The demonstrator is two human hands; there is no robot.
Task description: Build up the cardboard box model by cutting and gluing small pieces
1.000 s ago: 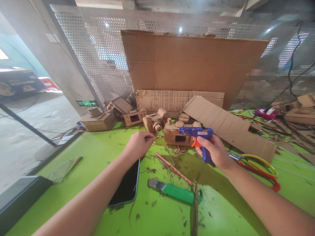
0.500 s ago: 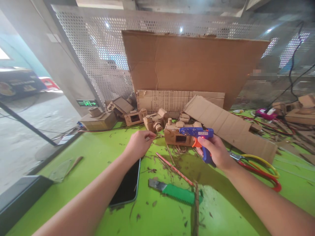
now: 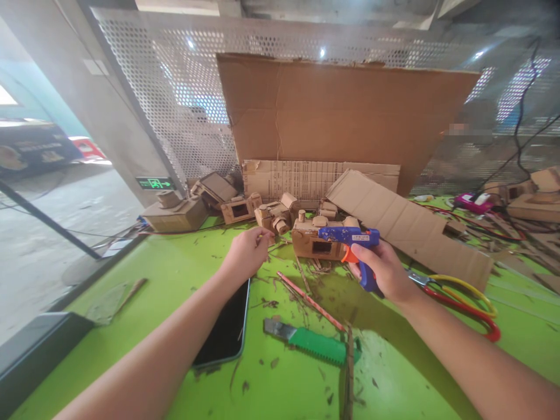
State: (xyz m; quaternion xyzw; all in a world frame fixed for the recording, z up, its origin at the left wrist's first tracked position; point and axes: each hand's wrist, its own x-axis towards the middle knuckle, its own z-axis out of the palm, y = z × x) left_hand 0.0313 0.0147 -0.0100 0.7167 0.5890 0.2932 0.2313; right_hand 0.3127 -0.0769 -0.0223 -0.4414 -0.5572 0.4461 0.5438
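Note:
My right hand [image 3: 385,271] grips a blue glue gun [image 3: 350,235] with an orange trigger, its nozzle pointing left across the front of a cardboard camera model [image 3: 306,242]. The thumb lies on the side of the gun's body. My left hand [image 3: 247,254] is closed in a pinch to the left of that model; a small brownish bit shows at its fingertips, too small to name. Just behind the left hand sits another cardboard camera model [image 3: 273,216]. A phone [image 3: 225,326] lies partly under the left forearm.
A green utility knife [image 3: 315,344], a pink patterned pencil [image 3: 310,300] and red-yellow-handled scissors [image 3: 464,297] lie on the green table [image 3: 175,256]. A long cardboard piece [image 3: 406,227] leans at right. Behind stands a large cardboard sheet [image 3: 345,116]. Scraps litter the surface.
My left hand has shifted slightly left and its fingers have curled in more. The right hand and the glue gun stay nearly where they were.

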